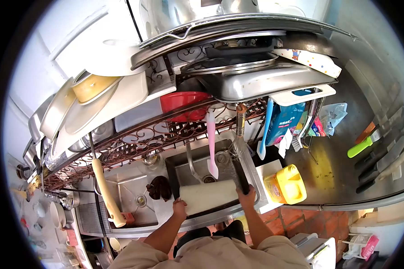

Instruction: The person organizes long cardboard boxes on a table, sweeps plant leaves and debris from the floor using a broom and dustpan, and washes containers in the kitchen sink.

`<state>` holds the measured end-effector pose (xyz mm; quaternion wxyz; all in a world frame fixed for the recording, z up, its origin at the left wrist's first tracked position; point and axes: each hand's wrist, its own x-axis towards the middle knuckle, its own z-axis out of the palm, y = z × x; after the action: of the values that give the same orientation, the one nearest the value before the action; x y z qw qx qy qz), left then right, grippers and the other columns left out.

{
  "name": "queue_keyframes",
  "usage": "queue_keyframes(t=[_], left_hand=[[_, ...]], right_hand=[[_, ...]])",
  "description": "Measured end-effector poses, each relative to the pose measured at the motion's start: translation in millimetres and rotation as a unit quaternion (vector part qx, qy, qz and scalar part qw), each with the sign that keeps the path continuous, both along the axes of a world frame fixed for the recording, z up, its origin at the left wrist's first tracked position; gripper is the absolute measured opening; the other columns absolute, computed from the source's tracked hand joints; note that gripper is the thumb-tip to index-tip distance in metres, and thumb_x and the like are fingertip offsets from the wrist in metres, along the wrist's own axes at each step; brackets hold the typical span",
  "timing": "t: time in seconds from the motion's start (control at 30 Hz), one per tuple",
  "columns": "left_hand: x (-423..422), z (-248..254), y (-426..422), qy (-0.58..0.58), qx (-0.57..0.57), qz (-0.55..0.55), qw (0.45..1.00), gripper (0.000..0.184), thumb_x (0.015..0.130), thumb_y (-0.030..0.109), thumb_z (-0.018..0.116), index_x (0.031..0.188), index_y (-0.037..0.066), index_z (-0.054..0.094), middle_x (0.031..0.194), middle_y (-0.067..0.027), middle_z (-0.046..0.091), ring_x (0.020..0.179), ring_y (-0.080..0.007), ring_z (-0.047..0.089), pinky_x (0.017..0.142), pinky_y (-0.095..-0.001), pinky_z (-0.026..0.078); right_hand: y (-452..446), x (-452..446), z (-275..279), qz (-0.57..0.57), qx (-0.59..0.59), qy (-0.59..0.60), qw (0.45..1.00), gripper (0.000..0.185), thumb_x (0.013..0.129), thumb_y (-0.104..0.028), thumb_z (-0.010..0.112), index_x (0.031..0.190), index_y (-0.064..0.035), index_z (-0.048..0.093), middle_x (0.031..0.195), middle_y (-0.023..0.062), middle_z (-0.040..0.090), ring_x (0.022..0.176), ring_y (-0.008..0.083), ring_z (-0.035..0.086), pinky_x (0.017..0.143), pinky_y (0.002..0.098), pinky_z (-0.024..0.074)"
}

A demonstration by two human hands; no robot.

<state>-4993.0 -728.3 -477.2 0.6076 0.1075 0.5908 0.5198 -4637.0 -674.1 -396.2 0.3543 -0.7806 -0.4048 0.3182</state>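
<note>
Both my hands hold a pale, flat rectangular piece (209, 197), like a board or tray, at the right sink basin (188, 168). My left hand (179, 209) is closed on its left end, and my right hand (247, 197) on its right end. Dark strips run along its two sides; I cannot tell whether they belong to it. The basin's drain and a curved faucet pipe (189, 157) lie beyond its far edge. A crumpled dark brown item (159, 188) rests between the basins, left of my left hand.
Above the sink hang a pink spatula (212, 148), a whisk (239, 145) and a long cream-handled tool (107, 193). Pans and trays crowd the rack (134, 130). A yellow container (296, 184) stands right of the sink. Several knives (393, 154) hang on the right wall.
</note>
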Motion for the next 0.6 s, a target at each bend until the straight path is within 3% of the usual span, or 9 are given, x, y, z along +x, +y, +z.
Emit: queue_keyframes(t=[0.07, 0.1, 0.2, 0.23, 0.33, 0.37, 0.6], left_hand=[[-4, 6, -6, -0.083, 0.017, 0.008, 0.996, 0.039, 0.070, 0.000, 0.042, 0.104, 0.001, 0.060, 0.100, -0.0133, 0.060, 0.093, -0.0314, 0.056, 0.087, -0.0457, 0.047], [4, 35, -9, -0.117, 0.030, 0.007, 0.993, 0.040, 0.070, 0.003, 0.042, 0.106, 0.000, 0.060, 0.105, -0.0140, 0.060, 0.098, -0.0322, 0.056, 0.092, -0.0472, 0.045], [21, 97, -7, -0.205, 0.042, -0.009, 0.978, 0.042, 0.071, 0.008, 0.042, 0.108, -0.001, 0.059, 0.112, -0.0158, 0.060, 0.109, -0.0348, 0.054, 0.101, -0.0505, 0.040], [24, 103, -8, -0.233, 0.040, -0.017, 0.971, 0.042, 0.072, 0.009, 0.042, 0.109, -0.001, 0.059, 0.113, -0.0164, 0.060, 0.111, -0.0357, 0.054, 0.104, -0.0514, 0.038], [11, 72, -15, -0.313, 0.031, -0.032, 0.949, 0.042, 0.073, 0.010, 0.042, 0.110, 0.000, 0.058, 0.116, -0.0171, 0.060, 0.113, -0.0362, 0.054, 0.103, -0.0529, 0.038], [11, 67, -19, -0.322, 0.028, -0.022, 0.946, 0.040, 0.074, 0.011, 0.042, 0.109, -0.001, 0.058, 0.117, -0.0169, 0.060, 0.113, -0.0361, 0.054, 0.102, -0.0530, 0.039], [-12, 51, -32, -0.342, 0.018, -0.002, 0.940, 0.038, 0.079, 0.013, 0.042, 0.110, -0.002, 0.059, 0.120, -0.0144, 0.061, 0.113, -0.0333, 0.056, 0.100, -0.0501, 0.042]], right_hand=[[6, 15, 30, 0.064, -0.012, 0.173, 0.983, 0.084, 0.070, -0.029, 0.083, 0.135, 0.0045, 0.040, 0.127, 0.0226, 0.050, 0.121, 0.0336, 0.049, 0.103, 0.0403, 0.0386], [8, 18, 45, 0.096, -0.018, 0.256, 0.962, 0.090, 0.069, -0.031, 0.084, 0.137, 0.0048, 0.038, 0.129, 0.0220, 0.049, 0.124, 0.0321, 0.048, 0.104, 0.0394, 0.0383], [4, 14, 85, 0.248, 0.006, 0.233, 0.940, 0.098, 0.069, -0.033, 0.085, 0.142, 0.0045, 0.031, 0.133, 0.0224, 0.048, 0.127, 0.0283, 0.046, 0.104, 0.0378, 0.0381], [6, 6, 144, 0.314, -0.013, 0.211, 0.926, 0.107, 0.067, -0.036, 0.086, 0.146, 0.0032, 0.025, 0.132, 0.0238, 0.046, 0.127, 0.0314, 0.045, 0.105, 0.0394, 0.0379], [-12, -14, 169, 0.282, 0.013, 0.028, 0.959, 0.111, 0.064, -0.039, 0.087, 0.146, 0.0014, 0.024, 0.132, 0.0261, 0.042, 0.127, 0.0359, 0.043, 0.104, 0.0420, 0.0385], [-18, -20, 176, 0.283, 0.037, 0.003, 0.958, 0.116, 0.061, -0.044, 0.088, 0.146, 0.0006, 0.023, 0.131, 0.0269, 0.040, 0.125, 0.0406, 0.041, 0.104, 0.0448, 0.0380], [-68, -72, 233, 0.267, 0.084, -0.063, 0.958, 0.118, 0.058, -0.038, 0.089, 0.147, 0.0015, 0.021, 0.130, 0.0254, 0.039, 0.123, 0.0415, 0.042, 0.105, 0.0443, 0.0384]])
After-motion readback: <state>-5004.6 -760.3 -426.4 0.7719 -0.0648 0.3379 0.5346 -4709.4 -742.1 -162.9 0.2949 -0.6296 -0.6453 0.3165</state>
